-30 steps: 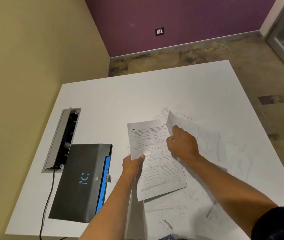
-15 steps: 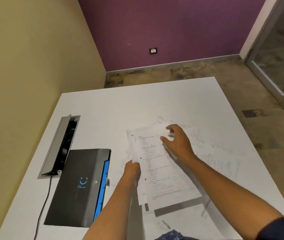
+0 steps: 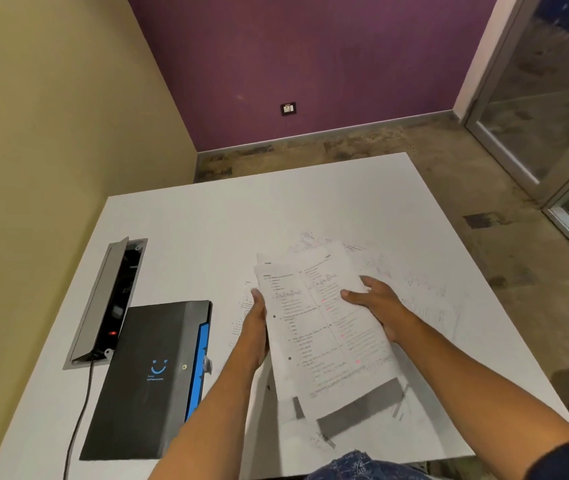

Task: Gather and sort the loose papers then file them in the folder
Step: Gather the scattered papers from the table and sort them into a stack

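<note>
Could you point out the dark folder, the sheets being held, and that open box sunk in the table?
Folder (image 3: 151,379): head view, middle of its dark cover.
Held sheets (image 3: 314,327): head view, centre of the top page.
Sunk box (image 3: 97,306): head view, its raised grey lid.

Light is soft and even, coming from above and somewhat behind the camera; the white table (image 3: 328,209) is bright without being blown out; the held papers (image 3: 324,327) cast a dark, fairly crisp shadow onto the sheets beneath their near edge; a faint pale flare spot shows on the purple wall (image 3: 310,64); print on the papers is smeared and unreadable; wide-angle distortion bends the wall corner and door frame (image 3: 497,98); the glass there carries dull reflections.
</note>
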Tool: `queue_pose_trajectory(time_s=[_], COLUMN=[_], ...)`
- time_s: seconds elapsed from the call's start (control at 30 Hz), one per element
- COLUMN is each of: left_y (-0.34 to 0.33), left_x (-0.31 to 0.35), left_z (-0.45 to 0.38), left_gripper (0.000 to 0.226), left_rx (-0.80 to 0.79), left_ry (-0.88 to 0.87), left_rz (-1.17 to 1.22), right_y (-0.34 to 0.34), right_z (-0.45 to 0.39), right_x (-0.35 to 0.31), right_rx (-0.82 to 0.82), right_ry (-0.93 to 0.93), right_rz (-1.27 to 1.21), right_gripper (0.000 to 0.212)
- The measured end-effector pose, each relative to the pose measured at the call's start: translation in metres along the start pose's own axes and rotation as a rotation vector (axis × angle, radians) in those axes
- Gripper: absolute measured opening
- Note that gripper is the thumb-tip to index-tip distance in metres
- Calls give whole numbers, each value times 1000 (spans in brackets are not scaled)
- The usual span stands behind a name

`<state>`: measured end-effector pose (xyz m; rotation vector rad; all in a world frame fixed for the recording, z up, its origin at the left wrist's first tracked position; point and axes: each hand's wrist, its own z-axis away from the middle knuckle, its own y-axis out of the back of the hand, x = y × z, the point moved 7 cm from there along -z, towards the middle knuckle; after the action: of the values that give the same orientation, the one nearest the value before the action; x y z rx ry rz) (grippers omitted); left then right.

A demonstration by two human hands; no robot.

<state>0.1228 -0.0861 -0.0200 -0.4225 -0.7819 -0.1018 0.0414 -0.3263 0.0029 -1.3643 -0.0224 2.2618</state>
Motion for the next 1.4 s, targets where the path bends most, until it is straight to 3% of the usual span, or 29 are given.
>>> queue_pose_trajectory(time_s=[0.03, 0.1, 0.2, 0.33, 0.6, 0.73, 0.9, 1.03, 1.13, 1.27, 1.4], left_y=[-6, -15, -28, -33, -45, -32, -11, 0, 25, 50, 42], left_x=[4, 14, 35, 60, 54, 30, 13, 18, 5, -44, -63], left_z=[2, 7, 11, 14, 23, 18, 11, 6, 8, 23, 34], left_gripper=[60, 55, 45, 46, 38, 42, 30, 11, 29, 70, 86], left_rx=[-61, -120, -89, 41, 25, 56, 140, 221, 421, 595, 678], left_ry=[-10, -63, -253, -380, -452, -363, -271, -287, -177, 193, 231], left_rz=[17, -110, -391, -363, -459, -451, -428, -527, -722, -1067, -1303], right_y=[2, -2, -16, -9, 18, 25, 20, 21, 38, 73, 97], right_z=[0, 1, 6, 6, 14, 14, 8, 3, 2, 7, 18], right_x=[-7, -21, -42, -55, -33, -4, 17, 5, 3, 25, 40], right_rx=[20, -6, -114, -86, 30, 19, 16, 113, 205, 312, 344], right_ry=[37, 104, 184, 246, 310, 212, 152, 214, 245, 216, 207], right_rz=[16, 81, 162, 200, 193, 237, 281, 216, 130, 36, -6], right_gripper=[50, 53, 53, 58, 63, 63, 36, 17, 14, 25, 34])
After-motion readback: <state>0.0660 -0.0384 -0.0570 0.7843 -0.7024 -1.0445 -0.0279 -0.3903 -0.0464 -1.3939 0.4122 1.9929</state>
